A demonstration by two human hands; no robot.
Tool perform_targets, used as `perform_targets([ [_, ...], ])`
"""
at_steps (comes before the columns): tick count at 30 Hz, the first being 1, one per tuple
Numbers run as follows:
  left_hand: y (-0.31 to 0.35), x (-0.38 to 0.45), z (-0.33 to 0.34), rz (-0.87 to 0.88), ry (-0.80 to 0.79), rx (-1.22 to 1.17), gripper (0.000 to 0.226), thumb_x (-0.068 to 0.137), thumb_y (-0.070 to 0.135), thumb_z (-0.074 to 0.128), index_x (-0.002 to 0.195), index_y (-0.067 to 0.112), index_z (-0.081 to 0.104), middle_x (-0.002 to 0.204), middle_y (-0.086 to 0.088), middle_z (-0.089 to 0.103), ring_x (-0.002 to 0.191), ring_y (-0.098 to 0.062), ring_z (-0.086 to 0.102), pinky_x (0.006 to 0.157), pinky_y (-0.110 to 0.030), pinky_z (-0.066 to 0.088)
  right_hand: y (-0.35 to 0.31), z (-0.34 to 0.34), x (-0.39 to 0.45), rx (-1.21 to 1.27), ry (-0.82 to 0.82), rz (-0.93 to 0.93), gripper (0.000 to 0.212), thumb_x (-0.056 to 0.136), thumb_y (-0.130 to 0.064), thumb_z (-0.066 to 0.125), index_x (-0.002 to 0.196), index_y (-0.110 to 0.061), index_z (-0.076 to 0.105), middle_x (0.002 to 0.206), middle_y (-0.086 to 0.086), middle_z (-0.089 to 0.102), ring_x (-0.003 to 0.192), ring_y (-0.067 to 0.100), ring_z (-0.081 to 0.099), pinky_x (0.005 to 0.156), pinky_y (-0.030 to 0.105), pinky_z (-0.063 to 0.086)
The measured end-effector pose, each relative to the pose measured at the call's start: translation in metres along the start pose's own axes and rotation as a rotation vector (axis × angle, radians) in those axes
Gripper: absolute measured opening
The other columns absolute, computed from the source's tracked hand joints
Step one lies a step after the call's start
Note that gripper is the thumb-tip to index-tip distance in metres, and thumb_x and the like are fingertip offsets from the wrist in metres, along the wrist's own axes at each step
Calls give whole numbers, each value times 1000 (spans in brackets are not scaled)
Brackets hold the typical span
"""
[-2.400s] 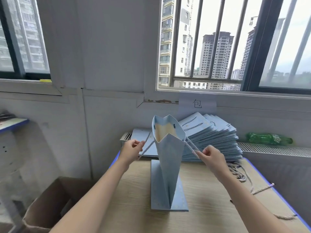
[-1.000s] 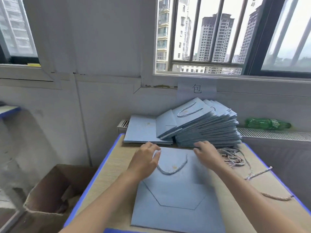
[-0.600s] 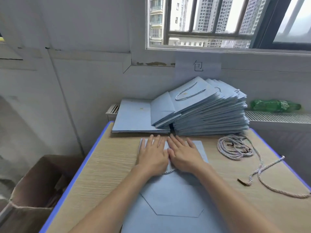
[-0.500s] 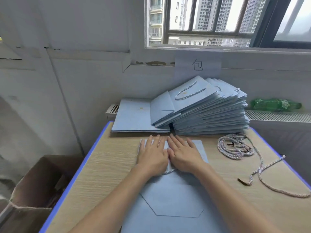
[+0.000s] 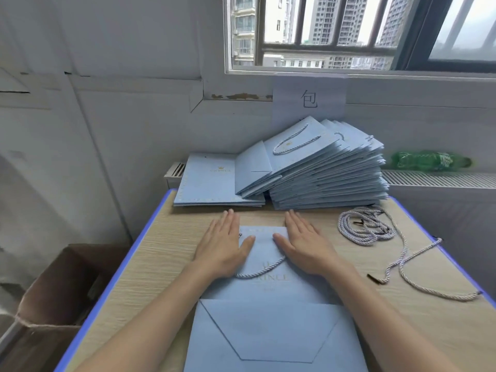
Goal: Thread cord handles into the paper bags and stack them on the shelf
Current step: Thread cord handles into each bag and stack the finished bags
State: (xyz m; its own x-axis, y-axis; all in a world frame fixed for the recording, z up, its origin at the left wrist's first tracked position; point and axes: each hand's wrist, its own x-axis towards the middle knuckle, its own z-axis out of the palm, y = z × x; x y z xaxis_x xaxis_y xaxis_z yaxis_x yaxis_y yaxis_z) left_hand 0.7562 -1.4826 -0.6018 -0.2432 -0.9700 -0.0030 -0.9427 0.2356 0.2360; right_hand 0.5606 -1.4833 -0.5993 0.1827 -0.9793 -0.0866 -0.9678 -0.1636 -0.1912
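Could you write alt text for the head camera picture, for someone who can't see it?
Both hands, left hand and right hand, press flat on a folded blue paper bag on a wooden table. Behind lies a stack of finished bags; loose cords lie right.

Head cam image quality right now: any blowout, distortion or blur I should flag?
Head view: sky through the window is blown out to white; wide-angle bending curves the wall lines and the table edge; the green bottle near the right border is smeared; both flat hands, left hand and right hand, and the bag under them are sharp, lit softly with only faint shadows.
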Motion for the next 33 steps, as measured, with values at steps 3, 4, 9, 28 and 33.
perform_targets([
  [3,1,1,4,-2,-1,-9,70,100,50,19,151,11,-7,159,-3,-14,145,-11,-16,118,-30,-10,1,2,1,11,12,-12,67,98,-53,14,150,-14,-4,158,-1,-9,144,9,-9,118,33,-4],
  [4,0,2,3,2,5,-9,70,99,51,19,152,11,-6,159,-2,-13,145,-12,-15,118,-30,-9,1,2,1,15,24,-13,66,98,-52,14,150,-15,-2,158,-2,-7,144,9,-7,117,33,-3],
  [9,-5,-3,3,75,156,-191,58,95,43,48,141,10,36,150,-4,34,139,-19,26,113,-29,18,-5,-3,-5,60,59,-10,56,101,-43,22,150,-17,16,159,-2,6,145,10,4,115,31,3],
  [28,1,40,-132,269,907,-246,29,80,7,54,107,7,64,108,-8,57,104,-25,51,90,-32,36,-23,-172,36,472,650,1,37,89,-28,61,119,-9,49,115,9,57,107,27,51,78,32,35],
  [33,-10,55,-75,-58,473,-188,35,96,35,45,124,15,53,124,-6,49,121,-23,42,100,-29,29,-21,-164,57,-106,521,199,54,94,-38,47,139,-15,30,144,13,28,133,31,25,103,48,28],
])
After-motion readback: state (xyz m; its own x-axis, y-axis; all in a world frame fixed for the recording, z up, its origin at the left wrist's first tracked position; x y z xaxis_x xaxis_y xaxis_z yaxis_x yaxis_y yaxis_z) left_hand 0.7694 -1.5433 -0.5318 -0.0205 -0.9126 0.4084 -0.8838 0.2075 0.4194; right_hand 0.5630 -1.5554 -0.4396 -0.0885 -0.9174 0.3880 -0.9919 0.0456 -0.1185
